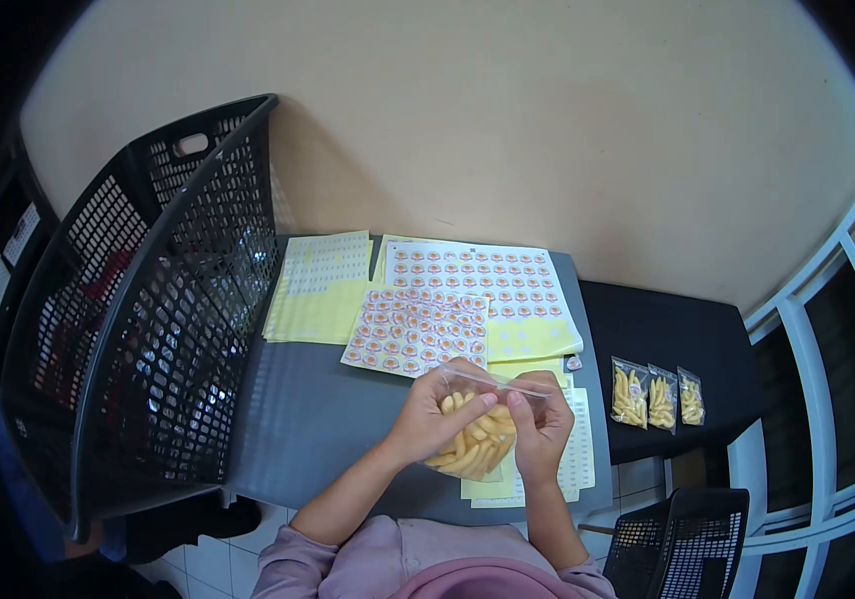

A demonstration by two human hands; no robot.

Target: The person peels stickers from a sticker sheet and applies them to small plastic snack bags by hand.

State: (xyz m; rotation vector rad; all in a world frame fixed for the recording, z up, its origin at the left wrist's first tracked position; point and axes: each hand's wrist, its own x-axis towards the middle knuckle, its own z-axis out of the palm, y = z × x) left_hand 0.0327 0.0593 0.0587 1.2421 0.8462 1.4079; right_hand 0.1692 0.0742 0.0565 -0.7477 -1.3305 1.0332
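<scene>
A clear plastic bag (474, 446) of pale yellow, finger-shaped snack pieces is held up over the near edge of the grey table (333, 429). My left hand (434, 407) pinches the bag's upper left side, thumb across the front. On the other side, my right hand (541, 424) grips the top right corner, its thumb close to the left one. The bag's top strip stretches between both hands. Just beyond them lies a sheet of round orange-and-white stickers (418, 327). Yellow-backed label sheets (579, 439) lie partly under my right hand.
A large black perforated basket (178, 270) stands at the left. Behind the hands are a larger sticker sheet (467, 270) and a yellow label stack (318, 299). Three filled snack bags (661, 397) lie on a black-covered table (667, 319), near a black chair (687, 544).
</scene>
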